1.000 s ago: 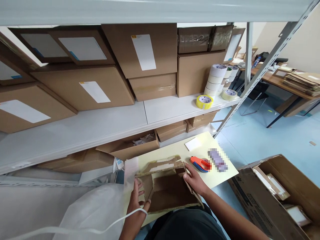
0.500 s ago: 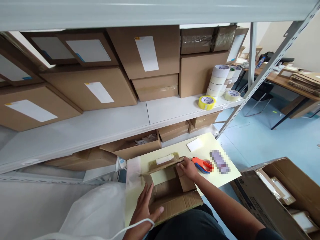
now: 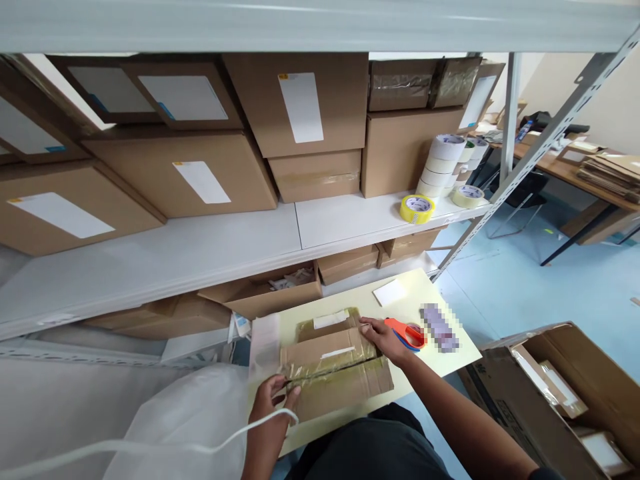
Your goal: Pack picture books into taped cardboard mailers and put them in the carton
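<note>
Since the earlier frame, the flaps (image 3: 345, 395) have been folded over the box (image 3: 310, 351), lower centre on the bench (image 3: 440, 363); a thin gap is left unclosed. Its ends are grasped by the left hand (image 3: 269, 400) and right hand (image 3: 387, 341).

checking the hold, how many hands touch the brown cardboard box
2: bare left hand at the left end of the taped cardboard box, bare right hand at its right end.
</note>
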The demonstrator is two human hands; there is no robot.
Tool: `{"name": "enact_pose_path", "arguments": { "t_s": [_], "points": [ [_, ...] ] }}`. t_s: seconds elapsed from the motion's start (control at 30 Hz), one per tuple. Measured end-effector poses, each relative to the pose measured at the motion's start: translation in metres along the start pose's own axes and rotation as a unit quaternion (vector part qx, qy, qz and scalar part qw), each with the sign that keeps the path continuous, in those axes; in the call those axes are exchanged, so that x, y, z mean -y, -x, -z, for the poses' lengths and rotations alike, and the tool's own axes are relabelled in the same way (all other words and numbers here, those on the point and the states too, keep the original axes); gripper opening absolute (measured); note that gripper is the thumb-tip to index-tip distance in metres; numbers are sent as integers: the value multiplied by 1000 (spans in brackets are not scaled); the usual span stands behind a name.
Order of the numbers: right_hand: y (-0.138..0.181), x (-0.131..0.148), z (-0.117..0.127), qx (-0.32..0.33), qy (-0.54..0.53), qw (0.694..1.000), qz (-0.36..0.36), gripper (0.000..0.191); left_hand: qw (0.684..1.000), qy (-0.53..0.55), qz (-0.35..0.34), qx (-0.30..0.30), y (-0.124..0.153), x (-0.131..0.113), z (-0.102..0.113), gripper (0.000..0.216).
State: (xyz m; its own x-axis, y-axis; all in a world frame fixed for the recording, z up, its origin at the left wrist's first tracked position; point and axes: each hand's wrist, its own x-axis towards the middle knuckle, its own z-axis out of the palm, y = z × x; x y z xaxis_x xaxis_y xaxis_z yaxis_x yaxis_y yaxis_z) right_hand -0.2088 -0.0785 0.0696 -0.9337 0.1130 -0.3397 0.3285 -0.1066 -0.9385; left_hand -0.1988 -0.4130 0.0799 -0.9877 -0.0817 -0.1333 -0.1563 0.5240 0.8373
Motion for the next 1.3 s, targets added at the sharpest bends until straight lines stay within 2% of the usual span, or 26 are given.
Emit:
{"name": "enact_pose_path", "arguments": {
  "t_s": [0.07,0.13,0.23,0.33,0.4,0.57,0.67,0.73,0.83,0.9,1.0,1.07,1.13,1.2,1.3],
  "points": [
    [-2,-3,5,-18,52,998,11,64,1000,-4,-3,-21,-8,2,-9,71],
    [-2,-10,20,-77,113,990,28,58,1000,-27,-15,5,-13,4,-11,70],
    [5,-28,55,-166,295,941,6,43,997,-61,-32,30,-19,5,-8,57],
    [15,-50,81,-144,479,865,-47,33,998,-59,-13,22,-22,5,-9,55],
    [19,-62,87,-116,536,832,-81,35,999,-42,12,15,-22,5,-12,59],
    [21,-77,84,-138,574,799,-111,41,999,1,39,7,-17,5,-19,75],
    [21,-81,87,-137,586,791,-106,33,999,13,49,-21,-15,10,-21,82],
    [22,-81,90,-137,582,796,-94,27,998,16,56,-30,-15,13,-22,80],
    [28,-64,92,-169,516,840,-17,27,998,19,57,-9,-17,17,-23,70],
    [39,-40,89,-183,441,876,66,28,998,17,56,-2,-17,20,-24,67],
    [64,9,77,-162,340,913,159,32,999,1,46,-12,-15,22,-27,62],
    [81,40,63,-119,296,927,195,33,999,-15,32,-20,-13,22,-29,58],
    [93,62,47,-47,258,943,206,33,999,-28,11,-17,-10,22,-32,55],
    [98,73,29,39,221,955,192,32,999,-34,-16,-10,-9,20,-34,51],
    [90,74,4,158,184,958,155,32,998,-39,-45,-8,-9,17,-37,46]
  ]
}}
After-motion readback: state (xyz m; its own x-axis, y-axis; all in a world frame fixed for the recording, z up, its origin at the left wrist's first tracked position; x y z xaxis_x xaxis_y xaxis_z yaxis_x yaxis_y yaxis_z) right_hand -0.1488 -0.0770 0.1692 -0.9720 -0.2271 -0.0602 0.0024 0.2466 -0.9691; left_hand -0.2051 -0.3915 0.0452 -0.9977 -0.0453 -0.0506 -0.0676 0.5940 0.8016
